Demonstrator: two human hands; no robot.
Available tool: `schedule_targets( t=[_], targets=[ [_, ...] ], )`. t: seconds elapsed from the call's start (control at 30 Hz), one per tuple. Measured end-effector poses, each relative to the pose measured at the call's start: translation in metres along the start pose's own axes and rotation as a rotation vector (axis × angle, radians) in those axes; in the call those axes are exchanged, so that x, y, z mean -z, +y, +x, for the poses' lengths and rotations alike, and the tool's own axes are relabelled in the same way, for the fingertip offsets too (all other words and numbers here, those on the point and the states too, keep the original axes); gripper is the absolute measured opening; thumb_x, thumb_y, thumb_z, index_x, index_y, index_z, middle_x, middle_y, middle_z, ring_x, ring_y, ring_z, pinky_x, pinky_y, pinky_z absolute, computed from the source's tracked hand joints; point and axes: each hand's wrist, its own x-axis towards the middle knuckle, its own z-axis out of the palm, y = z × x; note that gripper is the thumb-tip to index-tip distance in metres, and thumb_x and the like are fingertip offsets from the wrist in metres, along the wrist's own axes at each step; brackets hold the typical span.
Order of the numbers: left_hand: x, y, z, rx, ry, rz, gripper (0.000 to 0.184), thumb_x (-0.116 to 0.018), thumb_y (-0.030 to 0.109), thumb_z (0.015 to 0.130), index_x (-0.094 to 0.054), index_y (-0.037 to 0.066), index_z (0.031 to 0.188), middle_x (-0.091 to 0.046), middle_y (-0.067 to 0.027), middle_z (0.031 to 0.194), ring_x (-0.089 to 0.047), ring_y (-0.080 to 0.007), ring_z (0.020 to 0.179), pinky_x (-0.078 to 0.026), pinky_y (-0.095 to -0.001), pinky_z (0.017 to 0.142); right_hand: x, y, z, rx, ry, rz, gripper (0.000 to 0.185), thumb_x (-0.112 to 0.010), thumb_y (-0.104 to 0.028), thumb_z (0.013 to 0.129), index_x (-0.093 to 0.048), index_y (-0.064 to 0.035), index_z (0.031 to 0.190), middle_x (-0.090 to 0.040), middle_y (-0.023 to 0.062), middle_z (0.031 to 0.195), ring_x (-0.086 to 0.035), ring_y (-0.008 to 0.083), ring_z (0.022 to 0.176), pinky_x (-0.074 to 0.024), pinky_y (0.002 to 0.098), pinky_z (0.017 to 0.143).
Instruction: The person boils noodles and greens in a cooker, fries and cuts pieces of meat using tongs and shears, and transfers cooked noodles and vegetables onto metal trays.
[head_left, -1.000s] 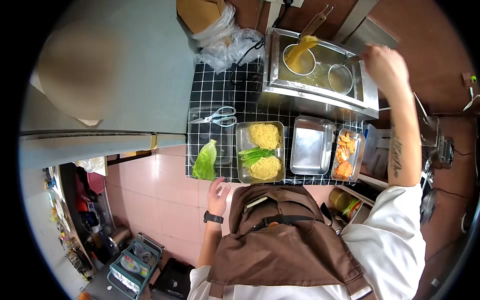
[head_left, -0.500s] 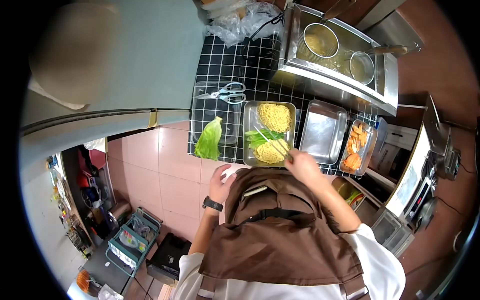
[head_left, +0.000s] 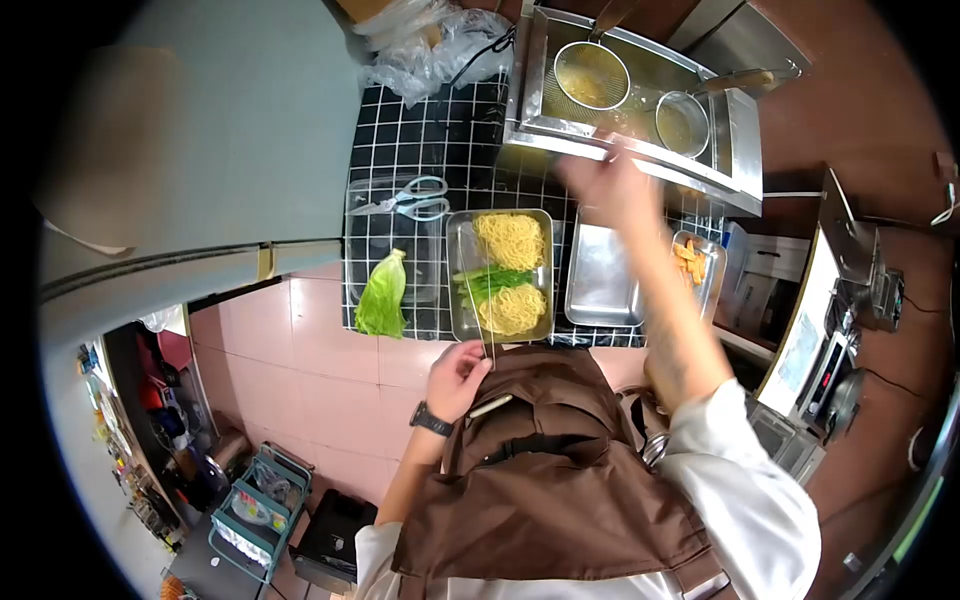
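My left hand (head_left: 460, 378) is closed round thin chopsticks (head_left: 484, 338), whose tips point away over the noodle tray. In that metal tray (head_left: 462, 325) lie two mounds of yellow noodles (head_left: 510, 240) with green leafy stalks (head_left: 494, 282) between them. My right hand (head_left: 612, 185) is stretched forward to the front edge of the metal cooker (head_left: 640, 150), smeared by motion, so its fingers cannot be made out. Two wire strainers (head_left: 592, 76) with wooden handles sit in the cooker's liquid.
A bare metal tray (head_left: 600, 280) and a tray of orange pieces (head_left: 690, 260) stand to the right. On the left are a lettuce leaf (head_left: 383, 300) and scissors (head_left: 420, 198) on a clear plastic lid. Plastic bags (head_left: 430, 55) lie at the back.
The chopsticks have passed from my right hand to my left. My right hand has moved forward from the noodle tray to the cooker. The view has shifted slightly.
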Motion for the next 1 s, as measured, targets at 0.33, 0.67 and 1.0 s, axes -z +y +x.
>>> schedule_targets(
  t=[0.33,0.67,1.0],
  targets=[
    [-0.126,0.021,0.088,-0.184,-0.170,0.522,0.053,-0.066,0.027,0.090,-0.052,0.000,0.134,-0.062,-0.0189,0.120,-0.062,-0.0329,0.107,-0.051,-0.0407,0.092,0.132,-0.009,0.173,0.434,0.201,-0.242,0.031,-0.073,-0.024,0.085,-0.066,-0.0014,0.106,-0.071,0.0136,0.082,-0.069,0.0259,0.076,-0.0549,0.0386,0.070],
    [-0.191,0.010,0.164,0.117,-0.296,0.811,0.040,-0.046,0.016,0.094,-0.044,-0.006,0.127,-0.065,-0.0342,0.107,-0.064,-0.0469,0.103,-0.051,-0.0515,0.092,0.124,0.025,0.088,-0.029,-0.351,0.238,0.028,-0.068,-0.023,0.092,-0.070,0.0041,0.099,-0.072,0.0122,0.085,-0.071,0.0171,0.066,-0.0595,0.0297,0.064],
    [-0.186,0.027,0.127,-0.086,0.006,0.537,0.027,-0.057,0.020,0.086,-0.050,-0.001,0.101,-0.065,-0.0290,0.083,-0.064,-0.0480,0.079,-0.050,-0.0559,0.073,0.213,0.046,0.031,0.190,-0.084,0.529,0.015,-0.067,-0.012,0.089,-0.072,-0.0003,0.097,-0.073,0.0085,0.088,-0.072,0.0137,0.083,-0.0580,0.0252,0.075]
  ],
)
